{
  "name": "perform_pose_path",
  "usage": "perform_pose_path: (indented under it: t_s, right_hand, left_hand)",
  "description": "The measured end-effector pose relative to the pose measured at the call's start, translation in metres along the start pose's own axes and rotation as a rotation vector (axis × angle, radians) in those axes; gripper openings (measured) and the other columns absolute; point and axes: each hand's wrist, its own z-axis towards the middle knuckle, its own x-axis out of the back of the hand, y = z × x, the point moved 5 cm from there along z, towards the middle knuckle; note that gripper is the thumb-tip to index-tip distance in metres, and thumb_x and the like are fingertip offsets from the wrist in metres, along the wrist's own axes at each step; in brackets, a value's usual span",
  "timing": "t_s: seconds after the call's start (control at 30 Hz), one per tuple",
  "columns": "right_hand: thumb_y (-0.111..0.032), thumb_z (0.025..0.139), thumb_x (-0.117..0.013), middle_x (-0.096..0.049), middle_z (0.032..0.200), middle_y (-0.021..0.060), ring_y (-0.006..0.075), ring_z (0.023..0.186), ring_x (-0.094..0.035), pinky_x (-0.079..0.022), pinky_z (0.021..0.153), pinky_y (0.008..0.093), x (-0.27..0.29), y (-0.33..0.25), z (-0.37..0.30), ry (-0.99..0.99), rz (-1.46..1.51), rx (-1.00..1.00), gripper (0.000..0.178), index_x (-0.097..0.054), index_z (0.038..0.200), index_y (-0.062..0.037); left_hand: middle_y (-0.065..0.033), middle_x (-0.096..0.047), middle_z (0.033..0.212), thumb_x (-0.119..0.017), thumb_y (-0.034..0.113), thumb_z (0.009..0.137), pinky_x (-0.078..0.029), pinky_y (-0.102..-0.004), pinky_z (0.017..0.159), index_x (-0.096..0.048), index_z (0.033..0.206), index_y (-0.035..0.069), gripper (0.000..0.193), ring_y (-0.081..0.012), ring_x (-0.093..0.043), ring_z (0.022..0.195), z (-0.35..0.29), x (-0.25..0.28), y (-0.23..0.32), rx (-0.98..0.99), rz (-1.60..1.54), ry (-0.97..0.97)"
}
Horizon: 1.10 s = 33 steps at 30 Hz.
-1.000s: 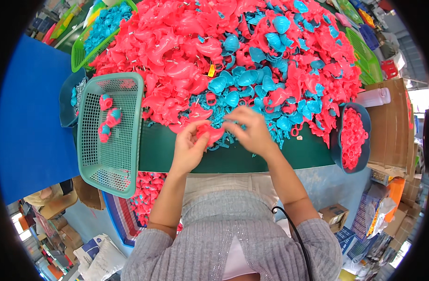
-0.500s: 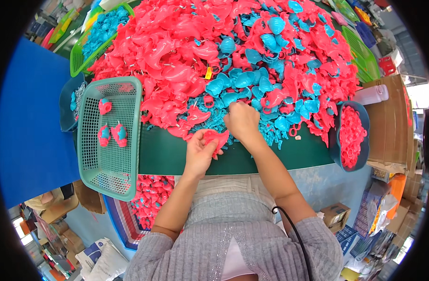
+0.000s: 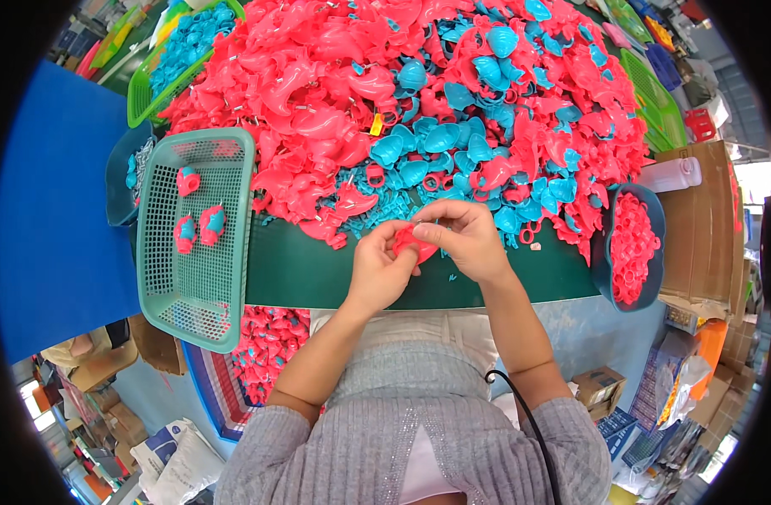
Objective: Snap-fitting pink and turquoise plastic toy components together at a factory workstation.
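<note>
The left hand point(image 3: 384, 271) and right hand point(image 3: 468, 241) share a narrow grip on one glossy pink plastic piece point(image 3: 425, 251), above the dark green surface point(image 3: 318, 282), right of the rectangular green plastic basket point(image 3: 192, 290).

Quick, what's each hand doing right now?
Left hand: closed, holding a pink plastic piece.
Right hand: at the same piece; whether it grips anything cannot be told.

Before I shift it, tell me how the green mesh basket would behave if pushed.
The green mesh basket is probably light, given its perforated walls. Its near end seems to overhang the table, so it might tip. The three pink-and-blue pieces inside lie apart and may slide.
</note>
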Motion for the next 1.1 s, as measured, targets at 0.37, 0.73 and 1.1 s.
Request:
perform_pose_path:
  t_s: [0.37, 0.73, 1.1]
  right_hand:
    - [-0.002, 0.083, -0.069, -0.066, 0.086, 0.0060, 0.0099, 0.079, -0.061, -0.051, 0.072, 0.0237, -0.008, 0.008, 0.001, 0.079, 0.312, 0.029, 0.009, -0.066, 0.089, 0.0029]
    - [-0.004, 0.080, -0.068, -0.063, 0.091, 0.0070, 0.0156, 0.081, -0.060, -0.049, 0.071, 0.0275, 0.005, 0.028, -0.009, 0.079, -0.489, 0.211, 0.017, -0.064, 0.097, -0.0012]
    - [-0.012, 0.074, -0.072, -0.054, 0.080, 0.0082, 0.0270, 0.075, -0.059, -0.049, 0.060, 0.0372, -0.008, 0.054, -0.024, 0.026, -1.200, 0.383, 0.015, -0.061, 0.083, -0.0052]
  left_hand:
    - [-0.0054, -0.064, 0.078, -0.056, 0.002, 0.084, -0.046, -0.0216, 0.049, -0.059, 0.110, -0.007, 0.027, -0.0071, -0.058, 0.056, -0.007, -0.004, 0.009, 0.027, 0.034, -0.009]
    - [-0.0068, -0.065, 0.077, -0.059, 0.001, 0.085, -0.043, -0.0202, 0.045, -0.054, 0.112, -0.005, 0.028, -0.0096, -0.058, 0.054, 0.003, 0.032, -0.024, 0.086, -0.097, 0.126]
    - [-0.0075, -0.064, 0.073, -0.059, 0.003, 0.084, -0.042, -0.0221, 0.041, -0.056, 0.097, -0.001, 0.013, -0.0121, -0.058, 0.051, 0.002, 0.044, -0.033, 0.127, -0.184, 0.122]
